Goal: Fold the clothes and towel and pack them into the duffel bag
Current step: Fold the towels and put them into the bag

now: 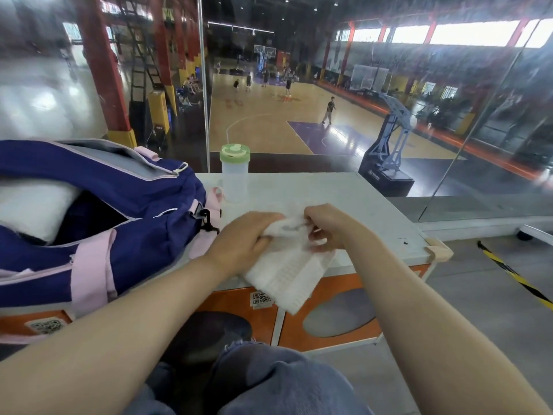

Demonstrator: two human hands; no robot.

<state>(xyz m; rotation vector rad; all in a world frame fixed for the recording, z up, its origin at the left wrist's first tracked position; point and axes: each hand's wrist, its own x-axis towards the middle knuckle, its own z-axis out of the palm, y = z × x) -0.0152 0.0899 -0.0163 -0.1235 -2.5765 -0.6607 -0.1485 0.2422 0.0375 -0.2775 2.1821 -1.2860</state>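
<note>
The navy duffel bag (pixel 98 205) with pink straps sits unzipped on the left of the table (pixel 359 205), something white and soft already tucked inside its open mouth. Just beside it stands a clear bottle (pixel 235 172) with a green lid. At the table's near edge lies a white ribbed towel (pixel 287 274), partly folded, one end hanging over. The left hand (pixel 242 241) grips its bunched upper part; the right hand (pixel 332 226) pinches the same bunch.
</note>
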